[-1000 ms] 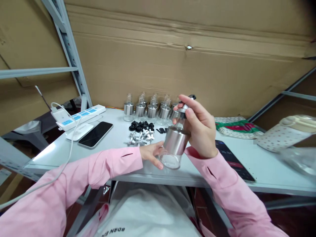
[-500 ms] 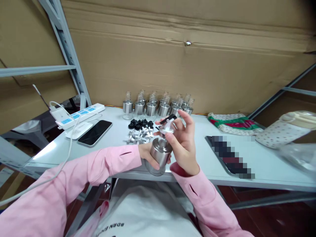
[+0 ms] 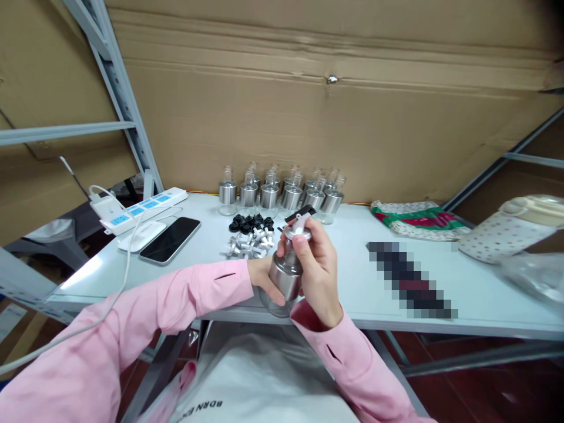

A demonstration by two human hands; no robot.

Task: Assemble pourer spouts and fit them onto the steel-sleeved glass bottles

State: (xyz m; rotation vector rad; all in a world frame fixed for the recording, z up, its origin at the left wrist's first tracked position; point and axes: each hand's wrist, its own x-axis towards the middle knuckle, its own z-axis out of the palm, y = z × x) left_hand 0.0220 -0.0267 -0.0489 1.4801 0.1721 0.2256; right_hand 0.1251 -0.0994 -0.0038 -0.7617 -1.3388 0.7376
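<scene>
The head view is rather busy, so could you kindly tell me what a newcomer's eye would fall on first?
Probably the steel-banded bottle near the front edge of the table, its body in the left hand and its top in the right hand. Next come similar bottles clustered before the cardboard at the back. In front of those lie piles of black parts and, nearer, silvery-white parts.

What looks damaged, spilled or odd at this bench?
A small bright gap in the cardboard panel behind the standing bottles: ragged against plain brown, so probably a tear. The dark object on the table's right looks blocky, apparently pixelated in the image. No spill visible around the held bottle.
</scene>
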